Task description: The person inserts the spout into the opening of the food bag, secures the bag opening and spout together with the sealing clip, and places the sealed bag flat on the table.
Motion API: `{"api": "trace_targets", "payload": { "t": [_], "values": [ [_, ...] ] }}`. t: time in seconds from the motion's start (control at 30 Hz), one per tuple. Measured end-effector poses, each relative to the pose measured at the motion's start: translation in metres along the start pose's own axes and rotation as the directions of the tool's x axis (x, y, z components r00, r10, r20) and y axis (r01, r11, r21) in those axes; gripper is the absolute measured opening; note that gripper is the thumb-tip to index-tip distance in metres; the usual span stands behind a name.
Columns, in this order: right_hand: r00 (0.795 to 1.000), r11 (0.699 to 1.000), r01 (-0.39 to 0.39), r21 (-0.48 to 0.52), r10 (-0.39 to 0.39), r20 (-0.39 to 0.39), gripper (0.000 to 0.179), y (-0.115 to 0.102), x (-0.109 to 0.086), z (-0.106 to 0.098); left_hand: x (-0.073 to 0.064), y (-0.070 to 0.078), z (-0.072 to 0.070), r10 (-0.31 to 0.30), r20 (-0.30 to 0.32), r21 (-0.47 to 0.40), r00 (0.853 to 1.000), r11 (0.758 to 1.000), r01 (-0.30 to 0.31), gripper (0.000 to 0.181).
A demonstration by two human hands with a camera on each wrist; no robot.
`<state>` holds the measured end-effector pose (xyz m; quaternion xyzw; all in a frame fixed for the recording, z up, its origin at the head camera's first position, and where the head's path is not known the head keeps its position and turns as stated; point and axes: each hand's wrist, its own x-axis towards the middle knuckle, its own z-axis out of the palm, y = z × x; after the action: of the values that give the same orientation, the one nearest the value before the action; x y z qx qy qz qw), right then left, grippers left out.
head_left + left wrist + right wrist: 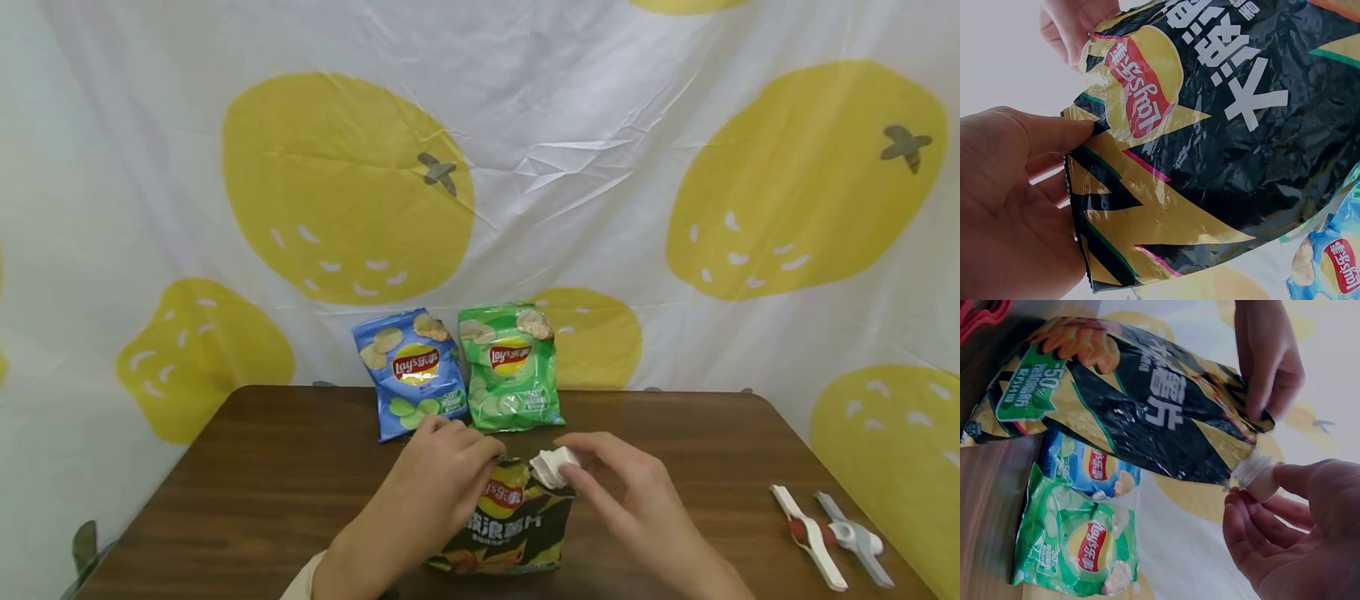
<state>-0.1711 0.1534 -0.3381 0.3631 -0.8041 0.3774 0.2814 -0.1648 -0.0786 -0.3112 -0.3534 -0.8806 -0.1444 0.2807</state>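
Observation:
A black and gold Lay's chip bag [517, 533] stands upright on the table, tilting in the wrist views. My left hand [442, 475] pinches its top edge between thumb and fingers, as the left wrist view shows. Between the thumb and fingers of my right hand [630, 483] is a small white threaded plastic piece [1257, 477], like a spout or cap. That piece is at the bag's top corner, touching or very close to it; whether part of it sits inside the bag is hidden.
Behind the black bag, a blue Lay's bag [416, 392] and a green Lay's bag [513, 383] lean side by side near the cloth backdrop [555, 167]. On the right of the brown table [262, 483] lie a white clip [810, 542] with red and a grey clip [855, 537] with white.

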Motion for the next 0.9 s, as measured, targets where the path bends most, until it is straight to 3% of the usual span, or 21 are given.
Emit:
{"api": "trace_targets", "payload": {
  "t": [0.1, 0.3, 0.57, 0.9],
  "values": [
    [0.999, 0.999, 0.039, -0.027, -0.038, 0.013, 0.032, -0.002, -0.001, 0.006, 0.0, 0.001, 0.0, 0.007, -0.003, 0.006, 1.0, 1.0, -0.007, 0.012],
    [0.998, 0.999, 0.001, -0.05, 0.002, 0.055, 0.027, -0.002, -0.004, 0.01, 0.001, 0.0, 0.001, -0.003, -0.025, 0.016, 1.0, 1.0, 0.004, 0.011],
    [0.999, 0.997, -0.019, -0.076, 0.022, 0.041, 0.035, -0.001, -0.005, 0.01, 0.002, 0.0, 0.006, -0.012, -0.099, 0.055, 0.995, 0.998, 0.018, 0.011],
    [0.997, 0.997, 0.072, -0.037, -0.073, -0.012, 0.034, 0.001, -0.004, 0.018, 0.005, -0.002, 0.027, -0.044, -0.202, 0.085, 0.978, 0.994, 0.062, 0.01]
  ]
}}
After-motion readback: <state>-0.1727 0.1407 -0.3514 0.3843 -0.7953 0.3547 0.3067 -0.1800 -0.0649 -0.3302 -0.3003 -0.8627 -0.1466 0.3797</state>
